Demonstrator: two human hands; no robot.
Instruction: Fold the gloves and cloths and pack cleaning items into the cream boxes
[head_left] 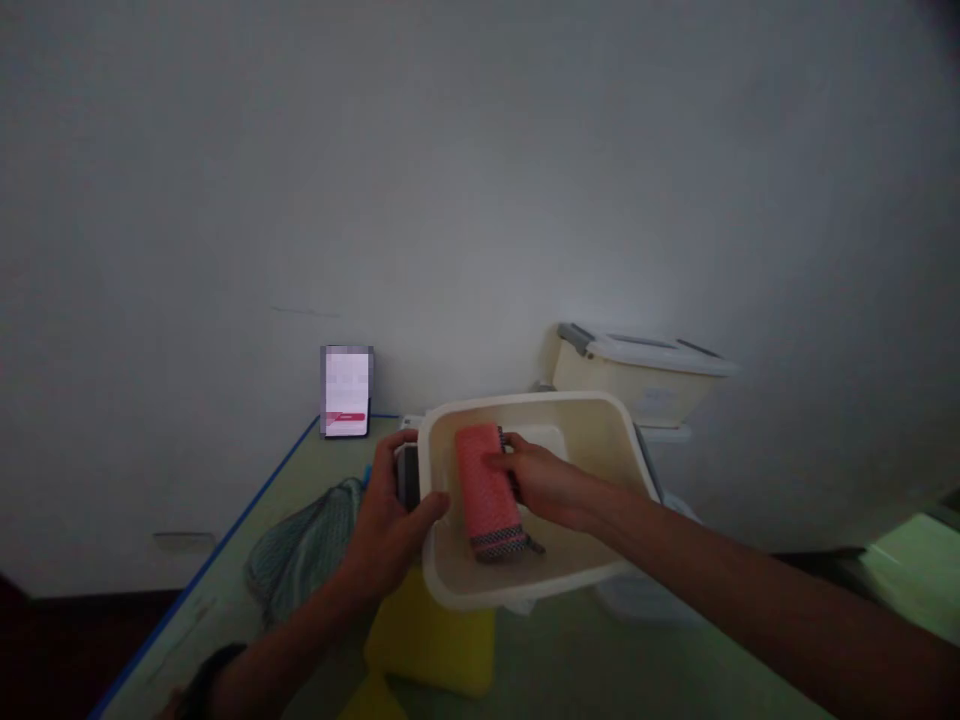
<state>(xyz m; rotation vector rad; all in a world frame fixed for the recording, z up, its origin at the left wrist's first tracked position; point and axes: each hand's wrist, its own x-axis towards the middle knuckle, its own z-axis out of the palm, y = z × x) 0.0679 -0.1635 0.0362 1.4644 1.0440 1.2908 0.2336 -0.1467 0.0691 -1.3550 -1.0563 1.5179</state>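
Note:
A cream plastic storage bin [525, 403] is tilted toward me over the table. My left hand [394, 515] grips its left end, with the thumb over the rim and the fingers outside near a grey latch [407, 477]. Inside the bin's opening, my right hand [544, 485] is closed on a pink pencil case [484, 485] with black-and-white checked trim and a zipper. The thumb lies on its front; the other fingers are partly hidden behind it.
A phone [347, 392] with a lit screen leans against the wall at the back left. A grey-green mesh bag [304, 550] and a yellow item [435, 635] lie on the green table [570, 670]. A lidded cream bin [637, 375] stands at the back right.

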